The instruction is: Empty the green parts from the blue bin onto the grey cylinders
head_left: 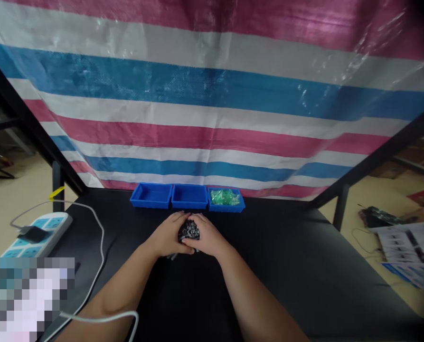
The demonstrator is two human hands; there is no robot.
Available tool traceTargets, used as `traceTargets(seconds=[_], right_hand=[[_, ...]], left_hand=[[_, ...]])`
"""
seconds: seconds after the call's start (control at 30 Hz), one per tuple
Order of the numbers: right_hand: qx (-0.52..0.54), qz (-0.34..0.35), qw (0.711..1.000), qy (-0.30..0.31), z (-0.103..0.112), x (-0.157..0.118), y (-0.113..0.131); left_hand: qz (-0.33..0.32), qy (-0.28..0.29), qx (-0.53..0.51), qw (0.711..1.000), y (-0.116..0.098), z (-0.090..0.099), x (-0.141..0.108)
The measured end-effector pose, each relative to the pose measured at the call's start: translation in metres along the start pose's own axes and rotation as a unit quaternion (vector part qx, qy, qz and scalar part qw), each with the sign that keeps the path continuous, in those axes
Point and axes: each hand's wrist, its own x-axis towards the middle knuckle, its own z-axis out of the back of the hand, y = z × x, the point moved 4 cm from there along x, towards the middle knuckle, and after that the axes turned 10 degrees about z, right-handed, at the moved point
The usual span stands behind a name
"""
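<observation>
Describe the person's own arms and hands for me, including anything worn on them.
The left hand and right hand are gloveless. The left forearm and right forearm show no sleeves, watch or markings. A white cable crosses the left forearm in view.

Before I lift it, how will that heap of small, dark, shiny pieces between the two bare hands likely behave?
The heap would probably shift and spill, since it looks like many separate bits. Its metallic-looking glints suggest it may be heavy for its size. Pieces could slip out below the left hand, where a small grey one shows.
</observation>
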Motion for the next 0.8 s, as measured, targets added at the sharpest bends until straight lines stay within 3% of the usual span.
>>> traceTargets(seconds=[0.23, 0.33, 0.43, 0.53, 0.6, 0.8], right_hand=[[0.037, -0.003, 0.999, -0.038, -0.001, 0.003, -0.003], [0.022, 0.009, 0.998, -0.060, 0.001, 0.005, 0.000], [-0.027, 0.007, 0.992, -0.120, 0.012, 0.004, 0.000], [-0.092, -0.042, 0.970, -0.221, 0.030, -0.005, -0.013], [-0.124, -0.082, 0.952, -0.269, 0.040, -0.013, -0.026], [-0.166, -0.116, 0.937, -0.284, 0.043, -0.023, -0.050]], left_hand=[[-0.017, -0.021, -0.047, 0.999, -0.003, 0.015, -0.004], [-0.026, -0.060, -0.053, 0.996, -0.010, 0.029, -0.009], [-0.010, -0.165, -0.015, 0.986, -0.008, 0.044, -0.013], [0.042, -0.302, 0.034, 0.952, 0.002, 0.056, -0.015], [0.076, -0.350, 0.069, 0.931, 0.009, 0.058, -0.013], [0.092, -0.301, 0.121, 0.942, 0.014, 0.045, 0.001]])
